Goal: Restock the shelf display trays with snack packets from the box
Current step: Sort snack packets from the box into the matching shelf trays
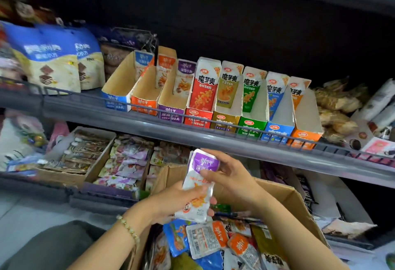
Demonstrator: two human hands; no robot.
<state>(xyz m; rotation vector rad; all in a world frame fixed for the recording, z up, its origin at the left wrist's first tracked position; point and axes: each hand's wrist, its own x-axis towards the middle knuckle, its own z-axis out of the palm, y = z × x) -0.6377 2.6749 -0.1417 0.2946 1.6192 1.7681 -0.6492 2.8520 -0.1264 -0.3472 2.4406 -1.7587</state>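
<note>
Small stack of white snack packets (201,182) with purple tops, upright, perhaps three or four; gripped low by left hand (171,201) and pinched at the top by right hand (230,175), above the box.

Brown cardboard box (295,201), flaps open; inside, loose packets (205,242) in blue, orange, white and olive, lying jumbled.

Upper shelf (85,107): eight display trays side by side. Blue tray (116,85), orange tray (145,92) and purple tray (171,98) nearly empty, with few packets upright at the back. Five further trays (197,118) in red, yellow, green, blue and orange, better filled.
</note>
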